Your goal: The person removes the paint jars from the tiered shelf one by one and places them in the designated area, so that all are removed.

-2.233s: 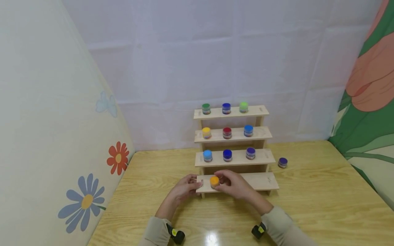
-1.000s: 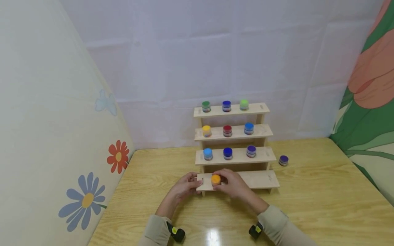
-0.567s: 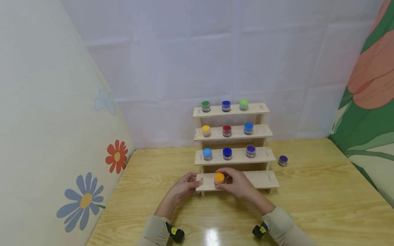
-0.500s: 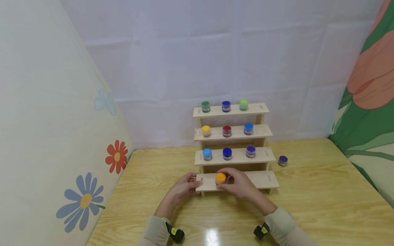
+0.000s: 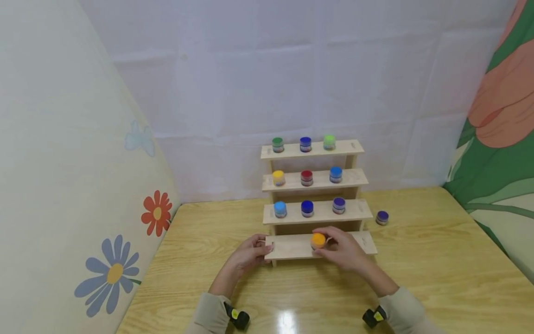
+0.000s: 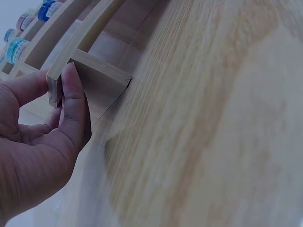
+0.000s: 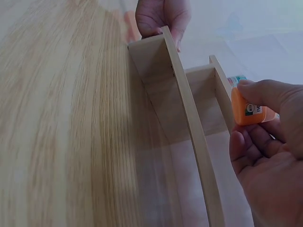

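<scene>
A wooden four-step display rack (image 5: 288, 246) stands on the table. My left hand (image 5: 249, 255) grips the left end of its lowest step; the left wrist view shows the thumb (image 6: 33, 86) on top and fingers underneath. My right hand (image 5: 344, 249) pinches a small orange paint jar (image 5: 318, 240) between thumb and fingers, over the middle of that step. In the right wrist view the orange jar (image 7: 248, 106) appears raised off the board, label facing the camera. Light blue (image 5: 280, 209), dark blue (image 5: 307, 208) and purple (image 5: 339, 205) jars sit on the step above.
Yellow (image 5: 278, 178), dark red (image 5: 306, 177) and blue (image 5: 335, 175) jars occupy the third step. Green (image 5: 277, 144), blue (image 5: 305, 144) and light green (image 5: 329, 142) ones are on top. A purple jar (image 5: 382, 217) stands on the table (image 5: 421, 246), right of the rack.
My right hand has carried the orange jar rightward along the lowest step, from near its left end to about the middle. The left hand keeps its grip on the step's end.
</scene>
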`<state>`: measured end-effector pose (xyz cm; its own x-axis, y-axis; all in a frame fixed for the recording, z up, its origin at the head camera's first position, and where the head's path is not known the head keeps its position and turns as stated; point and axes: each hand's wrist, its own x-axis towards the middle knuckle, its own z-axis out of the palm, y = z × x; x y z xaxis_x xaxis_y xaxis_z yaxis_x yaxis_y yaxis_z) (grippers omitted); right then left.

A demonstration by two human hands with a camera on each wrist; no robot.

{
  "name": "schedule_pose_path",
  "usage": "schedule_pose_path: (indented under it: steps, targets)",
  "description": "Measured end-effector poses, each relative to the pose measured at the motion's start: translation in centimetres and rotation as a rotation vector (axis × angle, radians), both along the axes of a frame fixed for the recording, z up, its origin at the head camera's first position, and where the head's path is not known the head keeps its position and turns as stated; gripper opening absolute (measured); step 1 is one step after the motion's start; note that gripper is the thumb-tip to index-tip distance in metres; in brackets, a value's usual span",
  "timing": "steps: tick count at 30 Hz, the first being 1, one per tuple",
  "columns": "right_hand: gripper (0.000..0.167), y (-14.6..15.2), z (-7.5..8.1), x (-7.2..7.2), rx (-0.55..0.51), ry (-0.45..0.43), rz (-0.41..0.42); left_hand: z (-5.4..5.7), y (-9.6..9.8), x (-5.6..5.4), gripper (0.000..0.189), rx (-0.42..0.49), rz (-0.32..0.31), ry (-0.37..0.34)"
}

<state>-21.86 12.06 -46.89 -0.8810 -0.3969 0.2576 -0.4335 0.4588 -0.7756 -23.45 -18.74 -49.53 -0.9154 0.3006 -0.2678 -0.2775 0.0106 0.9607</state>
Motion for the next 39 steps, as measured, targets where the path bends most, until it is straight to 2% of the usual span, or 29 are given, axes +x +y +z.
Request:
schedule_pose_path:
  steps: [7, 19, 24, 30, 39]
  targets:
    - [0.042, 2.9, 0.1, 0.5, 0.013, -0.033, -0.082, 0.1, 0.1, 0.2, 0.045, -0.003, 0.006, 0.01]
    - [0.044, 7.4, 0.2, 1.4, -0.048, 0.038, -0.082, -0.3, 0.2, 0.1, 0.043, -0.018, 0.024, 0.007]
    - [0.046, 9.5, 0.0, 1.3, -0.034, 0.08, -0.123, -0.4, 0.2, 0.1, 0.043, -0.017, 0.04, 0.01]
    - [0.046, 11.9, -0.1, 1.0, 0.014, 0.073, -0.203, -0.3, 0.2, 0.2, 0.043, -0.014, 0.036, 0.015]
    - [0.042, 14.9, -0.7, 0.1, 0.013, 0.138, -0.237, 0.1, 0.3, 0.5, 0.044, -0.003, 0.034, 0.014]
